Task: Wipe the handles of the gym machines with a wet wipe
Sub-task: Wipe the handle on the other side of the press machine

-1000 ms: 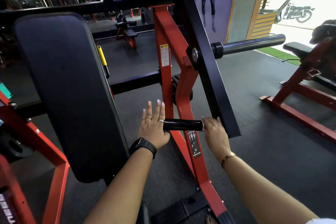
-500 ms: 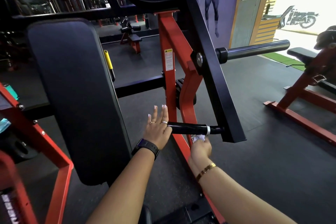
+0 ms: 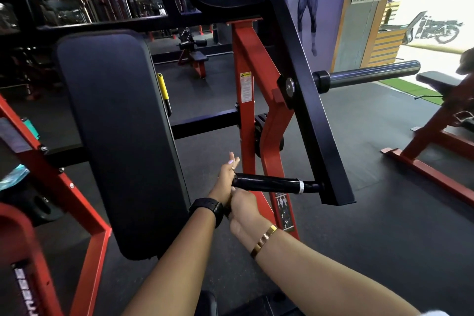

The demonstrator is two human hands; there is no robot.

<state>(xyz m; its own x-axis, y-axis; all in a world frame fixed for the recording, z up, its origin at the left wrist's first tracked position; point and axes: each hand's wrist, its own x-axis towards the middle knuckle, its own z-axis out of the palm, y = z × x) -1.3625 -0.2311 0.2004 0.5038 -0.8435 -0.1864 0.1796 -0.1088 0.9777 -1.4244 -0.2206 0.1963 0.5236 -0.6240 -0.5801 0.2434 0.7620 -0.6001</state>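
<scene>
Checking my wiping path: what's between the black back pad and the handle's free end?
Your left hand, fingers straight, at the handle end; dark floor between it and the pad. Head view.

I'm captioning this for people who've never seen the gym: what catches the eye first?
The two hands meet mid-frame: the left hand lies straight-fingered against the free end of the glossy black handle, the right hand just beneath it. Next come the big black back pad on the left and the red frame behind the handle.
</scene>
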